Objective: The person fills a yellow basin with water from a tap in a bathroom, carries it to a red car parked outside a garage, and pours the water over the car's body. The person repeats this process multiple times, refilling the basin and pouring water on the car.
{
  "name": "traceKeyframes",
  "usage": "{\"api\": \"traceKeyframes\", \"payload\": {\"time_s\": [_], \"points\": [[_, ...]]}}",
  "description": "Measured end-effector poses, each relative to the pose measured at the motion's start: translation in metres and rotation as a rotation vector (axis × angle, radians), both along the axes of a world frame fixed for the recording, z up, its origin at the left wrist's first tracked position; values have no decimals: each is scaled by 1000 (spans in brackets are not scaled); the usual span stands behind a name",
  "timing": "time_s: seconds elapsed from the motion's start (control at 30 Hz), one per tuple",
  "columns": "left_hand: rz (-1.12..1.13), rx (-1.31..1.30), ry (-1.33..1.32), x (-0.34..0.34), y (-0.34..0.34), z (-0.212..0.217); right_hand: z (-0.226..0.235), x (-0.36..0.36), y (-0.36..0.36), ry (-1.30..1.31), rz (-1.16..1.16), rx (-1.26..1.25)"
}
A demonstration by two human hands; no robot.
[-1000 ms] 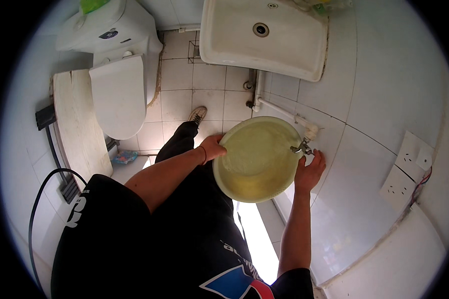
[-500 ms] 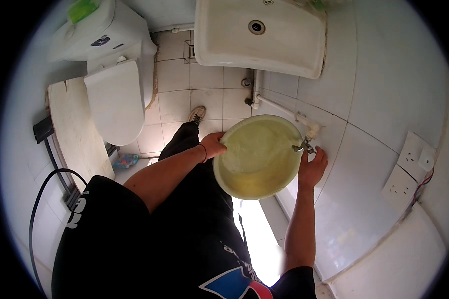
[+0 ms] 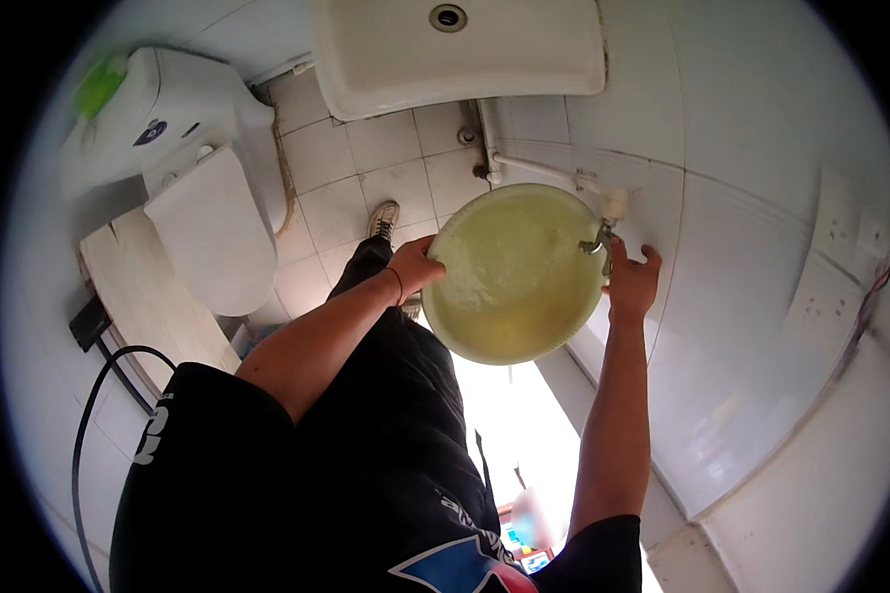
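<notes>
Tiled bathroom floor (image 3: 323, 153) | Left hand (image 3: 417, 269) clamps green basin (image 3: 509, 282) by its rim | Right hand (image 3: 633, 284) at tap (image 3: 593, 245), fingers spread wider than moments ago, grip unclear | Basin still under tap, work there ongoing

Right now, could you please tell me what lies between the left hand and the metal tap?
In the head view, the yellow-green basin lies between the left hand, which grips its rim, and the metal tap.
</notes>
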State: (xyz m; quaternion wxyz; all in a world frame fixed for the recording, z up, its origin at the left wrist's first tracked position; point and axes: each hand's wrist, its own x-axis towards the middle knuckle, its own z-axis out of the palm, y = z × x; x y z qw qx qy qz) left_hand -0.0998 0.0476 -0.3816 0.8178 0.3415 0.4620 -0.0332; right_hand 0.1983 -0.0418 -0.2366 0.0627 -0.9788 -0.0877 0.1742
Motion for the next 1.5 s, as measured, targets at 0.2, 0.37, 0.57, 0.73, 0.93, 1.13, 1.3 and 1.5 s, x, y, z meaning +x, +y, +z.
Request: {"api": "traceKeyframes", "payload": {"time_s": [0.2,0.37,0.57,0.73,0.93,1.13,1.3,1.5], "points": [[-178,136,36,-4,26,-12,-2,-69,-72,-27,-212,453],[-203,119,-42,-10,24,-32,-76,-205,-254,136,-523,342],[-474,77,28,-28,13,-17,-85,-388,-361,405,-1275,570],[-726,141,45,-11,-22,31,-99,-437,-374,474,-1474,1095],[-1113,194,69,51,-133,66,-101,-440,-373,458,-1458,1674],[-1371,193,-78,79,-405,230,56,-480,-574,59,-1637,1885],[-1600,163,-157,113,-602,203,38,-504,-686,-183,-1856,1901],[-1730,5,-181,148,-838,134,21,-488,-865,-470,-1972,1726]]}}
